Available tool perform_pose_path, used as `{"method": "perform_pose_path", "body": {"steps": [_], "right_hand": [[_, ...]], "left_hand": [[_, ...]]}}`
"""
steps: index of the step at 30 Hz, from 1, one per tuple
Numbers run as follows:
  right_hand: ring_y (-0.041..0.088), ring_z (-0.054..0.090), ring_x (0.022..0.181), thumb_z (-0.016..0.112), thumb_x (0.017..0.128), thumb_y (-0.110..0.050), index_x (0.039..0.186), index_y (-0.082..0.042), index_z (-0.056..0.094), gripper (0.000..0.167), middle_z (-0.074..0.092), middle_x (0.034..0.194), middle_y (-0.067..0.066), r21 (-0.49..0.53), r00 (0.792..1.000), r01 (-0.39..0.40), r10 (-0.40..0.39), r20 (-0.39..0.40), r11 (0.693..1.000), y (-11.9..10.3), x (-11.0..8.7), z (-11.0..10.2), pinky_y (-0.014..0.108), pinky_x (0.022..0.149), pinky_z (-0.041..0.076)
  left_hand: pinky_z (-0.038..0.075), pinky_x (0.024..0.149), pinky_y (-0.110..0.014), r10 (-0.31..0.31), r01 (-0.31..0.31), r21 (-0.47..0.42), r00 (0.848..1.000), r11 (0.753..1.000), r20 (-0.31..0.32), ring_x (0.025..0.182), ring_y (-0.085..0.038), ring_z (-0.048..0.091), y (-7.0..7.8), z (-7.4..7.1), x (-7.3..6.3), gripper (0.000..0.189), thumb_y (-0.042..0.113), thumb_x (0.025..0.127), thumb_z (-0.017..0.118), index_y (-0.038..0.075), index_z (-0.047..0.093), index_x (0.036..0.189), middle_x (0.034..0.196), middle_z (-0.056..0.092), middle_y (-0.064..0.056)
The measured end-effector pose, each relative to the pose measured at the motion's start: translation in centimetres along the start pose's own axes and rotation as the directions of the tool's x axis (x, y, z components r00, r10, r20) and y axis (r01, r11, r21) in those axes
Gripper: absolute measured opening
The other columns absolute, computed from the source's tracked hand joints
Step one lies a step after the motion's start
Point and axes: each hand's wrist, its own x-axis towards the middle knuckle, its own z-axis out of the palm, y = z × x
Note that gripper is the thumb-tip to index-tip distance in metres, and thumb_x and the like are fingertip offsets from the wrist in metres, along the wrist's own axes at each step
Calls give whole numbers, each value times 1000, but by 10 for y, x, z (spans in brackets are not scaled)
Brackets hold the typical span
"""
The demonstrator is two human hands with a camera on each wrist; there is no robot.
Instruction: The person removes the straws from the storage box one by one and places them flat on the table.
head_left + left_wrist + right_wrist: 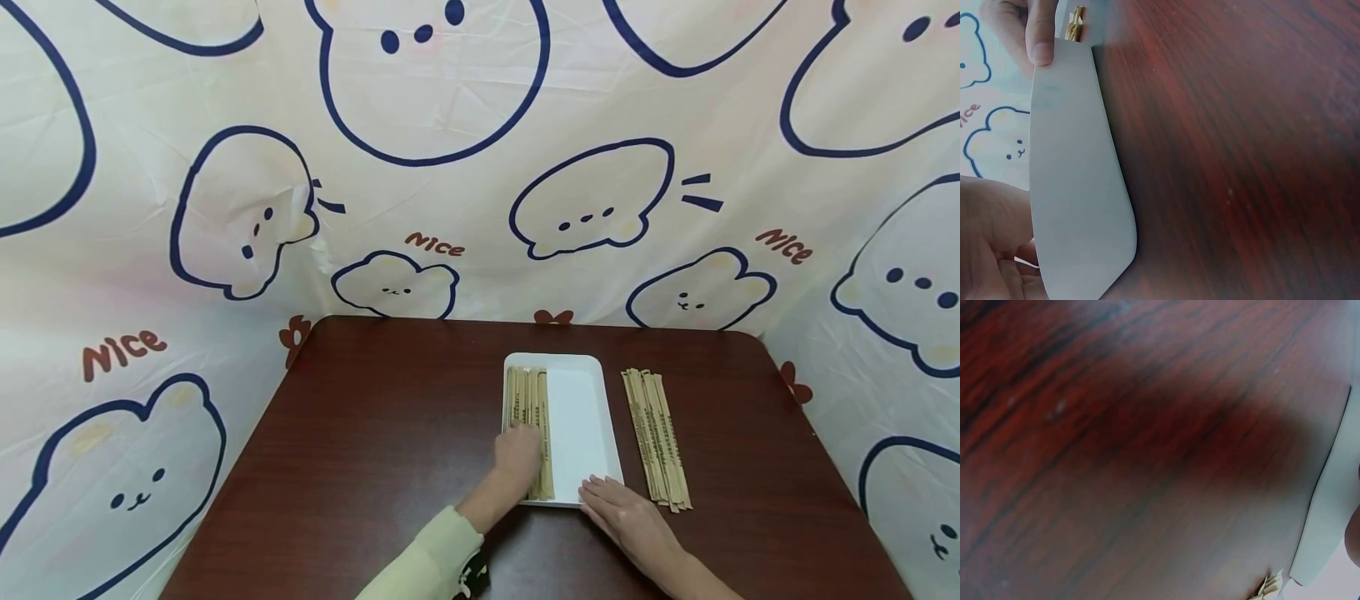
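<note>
A white rectangular tray (576, 417) lies on the brown table, with a row of paper-wrapped chopsticks (537, 392) along its left side. My left hand (519, 457) grips those chopsticks around their middle, its fingers curled and partly hidden. In the left wrist view, the left hand (991, 237) shows behind the tray's near wall (1079, 156). At the tray's near right corner my right hand (628, 515) rests with its fingers straight, their tips on the rim. Part of a right-hand finger (1354, 540) appears at the edge of the right wrist view.
Right of the tray, a second bundle of wrapped chopsticks (656, 437) lies on the table (375, 442), slightly slanted. Its ends (1269, 587) peek into the right wrist view. A cream cloth (487, 200) with bear drawings hangs around the table's back and sides.
</note>
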Motion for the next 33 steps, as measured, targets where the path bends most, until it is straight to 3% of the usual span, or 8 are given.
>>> {"method": "perform_pose_path", "body": {"steps": [7, 15, 21, 29, 33], "right_hand": [[26, 70, 102, 61, 99, -27, 105, -4, 78, 30, 73, 109, 10, 6, 999, -24, 24, 34, 1000, 0, 0, -2, 45, 87, 57], [26, 71, 99, 67, 95, -24, 104, -4, 78, 25, 74, 107, 10, -9, 1000, 1, -1, -1, 1000, 0, -1, 1, 45, 84, 58], [25, 71, 99, 59, 100, -28, 104, -4, 78, 30, 74, 107, 9, -15, 1000, -1, 1, -7, 1000, 1, -1, 1, 44, 84, 58], [25, 70, 100, 67, 94, -23, 104, -4, 78, 24, 73, 108, 9, -7, 1000, -7, 7, -3, 1000, 1, -1, 1, 45, 85, 57], [25, 70, 100, 65, 96, -25, 105, -4, 78, 25, 73, 108, 9, 3, 1000, -11, 11, -4, 1000, 1, -2, 1, 45, 86, 57]], "left_hand": [[56, 46, -30, 3, -3, -12, 1000, 1000, -5, 61, -21, 68, 0, 1, 0, 6, 8, 85, 74, 4, 77, 81, 81, 67, -15], [54, 44, -28, 27, -27, -40, 1000, 999, 0, 59, -19, 66, 3, 6, 1, 3, 2, 83, 74, 4, 77, 83, 90, 70, -16], [54, 45, -27, 48, -47, -54, 999, 997, 17, 59, -18, 65, 5, 1, 3, 4, 0, 80, 75, 4, 75, 80, 79, 68, -14], [48, 41, -25, 65, -66, -7, 995, 998, -74, 53, -14, 60, 5, 3, 7, 22, -2, 76, 73, 9, 62, 60, 62, 62, -4], [47, 39, -25, 42, -43, -35, 998, 998, -44, 52, -14, 60, 5, 6, 8, 23, 0, 77, 73, 9, 61, 60, 61, 62, -5]]}}
